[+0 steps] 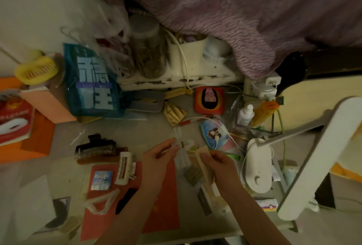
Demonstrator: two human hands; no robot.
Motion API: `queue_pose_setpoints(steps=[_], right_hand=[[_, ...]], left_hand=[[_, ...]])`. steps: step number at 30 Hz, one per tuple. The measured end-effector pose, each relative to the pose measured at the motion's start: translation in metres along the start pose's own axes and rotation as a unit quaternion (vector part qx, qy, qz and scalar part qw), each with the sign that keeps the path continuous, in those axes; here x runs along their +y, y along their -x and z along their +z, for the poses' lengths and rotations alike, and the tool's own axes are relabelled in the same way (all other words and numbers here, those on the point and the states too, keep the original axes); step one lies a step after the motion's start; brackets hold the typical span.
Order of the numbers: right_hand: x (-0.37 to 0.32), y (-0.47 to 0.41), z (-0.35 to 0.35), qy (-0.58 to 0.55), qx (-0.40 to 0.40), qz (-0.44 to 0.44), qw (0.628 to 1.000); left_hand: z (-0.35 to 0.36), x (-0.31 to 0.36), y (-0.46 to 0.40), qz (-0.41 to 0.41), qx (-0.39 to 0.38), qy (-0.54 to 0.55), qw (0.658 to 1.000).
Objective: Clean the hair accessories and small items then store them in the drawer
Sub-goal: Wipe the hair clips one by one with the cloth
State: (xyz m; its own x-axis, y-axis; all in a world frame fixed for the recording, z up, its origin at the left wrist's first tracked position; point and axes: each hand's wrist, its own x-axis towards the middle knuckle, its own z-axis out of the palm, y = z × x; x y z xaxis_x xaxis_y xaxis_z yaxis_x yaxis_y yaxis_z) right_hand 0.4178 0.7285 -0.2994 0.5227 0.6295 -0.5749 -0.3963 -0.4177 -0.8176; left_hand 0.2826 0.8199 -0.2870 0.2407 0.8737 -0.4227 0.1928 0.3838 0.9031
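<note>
Hair clips (98, 149) lie blurred; right hand (217, 163) pinches something indistinct.

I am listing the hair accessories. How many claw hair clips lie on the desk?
2, both left of the left hand: a black claw clip and a brown claw clip touching it on its near side. Clutter may hide more.

What the left hand (156, 158) pinched was too blurred to tell; the right hand (219, 163) hid part of a beige strip (203, 158).
</note>
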Motion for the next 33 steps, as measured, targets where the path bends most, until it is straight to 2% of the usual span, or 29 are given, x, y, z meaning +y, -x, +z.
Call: queue_pose_setpoints(steps=[5, 10, 22, 33], right_hand=[[-0.034, 0.018, 0.006, -0.027, 0.0, -0.075, 0.997], [-0.068, 0.031, 0.011, 0.006, 0.028, -0.183, 0.983], [-0.14, 0.068, 0.02, -0.046, 0.014, -0.268, 0.962], [-0.18, 0.094, 0.02, -0.09, -0.023, -0.349, 0.933]], left_hand=[[0.004, 0.027, 0.02, 0.018, -0.01, 0.063, 0.998], [0.007, 0.061, 0.037, 0.058, -0.042, 0.083, 0.994], [0.003, 0.138, 0.058, 0.202, -0.045, 0.066, 0.976], [0.002, 0.19, 0.078, 0.24, -0.071, 0.128, 0.96]])
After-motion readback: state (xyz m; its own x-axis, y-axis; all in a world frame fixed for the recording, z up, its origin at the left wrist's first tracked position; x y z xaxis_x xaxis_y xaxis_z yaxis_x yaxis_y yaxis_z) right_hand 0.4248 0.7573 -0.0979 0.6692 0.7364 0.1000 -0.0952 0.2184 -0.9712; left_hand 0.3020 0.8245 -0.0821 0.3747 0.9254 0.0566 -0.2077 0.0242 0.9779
